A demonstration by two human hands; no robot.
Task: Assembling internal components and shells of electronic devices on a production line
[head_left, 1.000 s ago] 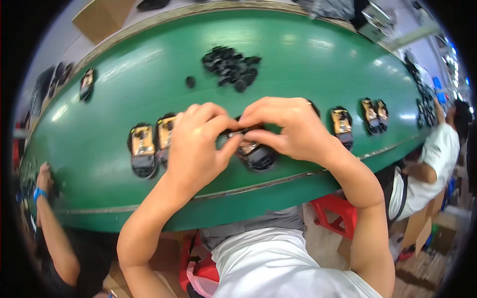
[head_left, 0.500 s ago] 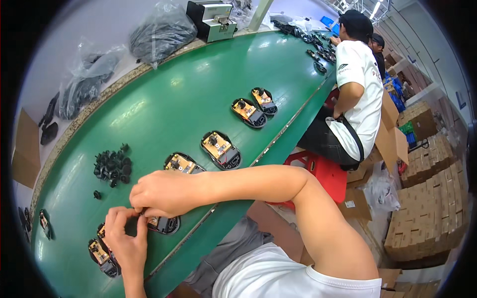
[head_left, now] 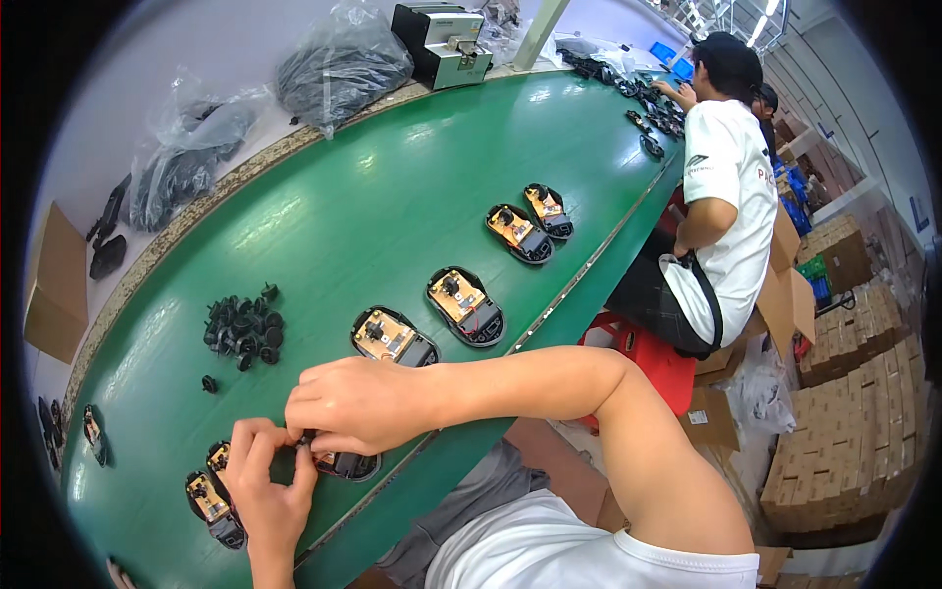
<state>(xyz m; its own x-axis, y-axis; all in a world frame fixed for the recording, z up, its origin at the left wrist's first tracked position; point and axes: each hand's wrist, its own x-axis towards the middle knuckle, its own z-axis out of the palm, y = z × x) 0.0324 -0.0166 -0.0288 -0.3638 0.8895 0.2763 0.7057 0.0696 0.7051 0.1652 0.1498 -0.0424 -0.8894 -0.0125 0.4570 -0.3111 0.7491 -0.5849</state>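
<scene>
My left hand [head_left: 267,481] and my right hand [head_left: 358,401] meet over an open computer mouse base [head_left: 348,464]. Their fingertips close on a small black part [head_left: 306,438], perhaps a scroll wheel, mostly hidden by the fingers. Under my right wrist the base shows only its dark front end. Left of my left hand lie two more open mouse bases, one [head_left: 214,508] in fuller view. Beyond my right forearm sit a mouse base [head_left: 394,338] and another [head_left: 465,306], each with a tan circuit board. A heap of black scroll wheels [head_left: 243,329] rests on the green table.
Two mouse bases [head_left: 520,233] lie farther along the green table [head_left: 324,226]. A single wheel [head_left: 209,384] sits apart from the heap. Bagged dark parts [head_left: 343,64] and a machine [head_left: 446,44] line the far edge. A co-worker [head_left: 726,187] sits at right; stacked cartons [head_left: 844,432] stand behind.
The view has shifted, so table and mouse bases appear farther right. My hands stay together at the same mouse base. The co-worker's far hand reaches among the dark parts in both frames.
</scene>
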